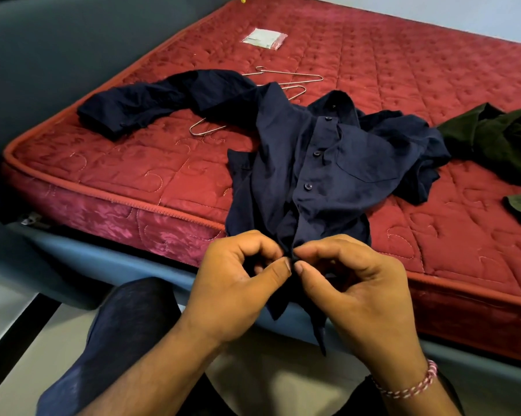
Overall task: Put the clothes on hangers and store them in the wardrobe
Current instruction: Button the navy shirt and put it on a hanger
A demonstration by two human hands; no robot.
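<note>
A navy button-up shirt (322,163) lies spread on the red mattress (118,163), its lower hem hanging over the near edge. My left hand (238,283) and my right hand (352,289) both pinch the shirt's front placket near the hem, thumbs and fingertips meeting at the button strip. Three upper buttons look fastened. One sleeve stretches out to the left. Metal wire hangers (289,78) lie behind the shirt, and another wire hanger (205,129) pokes out from under the sleeve. A dark green garment (499,142) lies crumpled at the right.
A small clear packet (263,39) sits far back on the mattress. The blue bed frame (127,259) runs below the mattress edge. My knees in dark trousers (127,331) are close to the bed, over a pale floor.
</note>
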